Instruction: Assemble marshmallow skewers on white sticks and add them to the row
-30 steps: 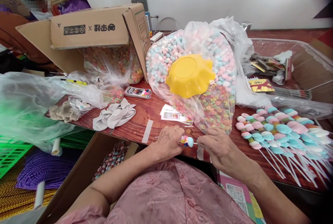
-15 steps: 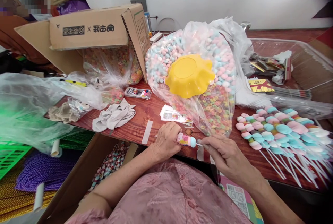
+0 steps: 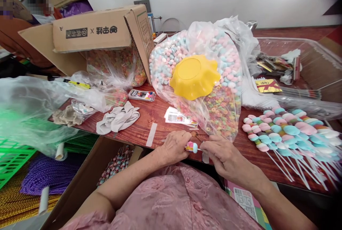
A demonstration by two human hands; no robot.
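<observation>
At the table's front edge, my left hand [image 3: 176, 146] is closed around a candy skewer [image 3: 191, 147] with a colourful wrapper and a pale blue end; my fingers cover much of it. A thin white stick runs out of its right end. My right hand [image 3: 224, 153] pinches that stick with thumb and fingertips. Just beyond my hands lie printed cards [image 3: 179, 118]. To the right, a pile of marshmallow skewers [image 3: 290, 130] in pink, blue and white lies with its white sticks towards the front.
A yellow scalloped bowl [image 3: 195, 77] rests upside down on a clear bag of marshmallows [image 3: 230, 59] and ring candies. Left stand an open carton [image 3: 93, 32] and a grey cloth [image 3: 119, 118]. Below the table's left edge is a box of skewers [image 3: 116, 164]. Another person is partly visible far left.
My left hand has shifted slightly right and covers more of the candy skewer. The right hand has moved a little left along the stick, closer to the candy.
</observation>
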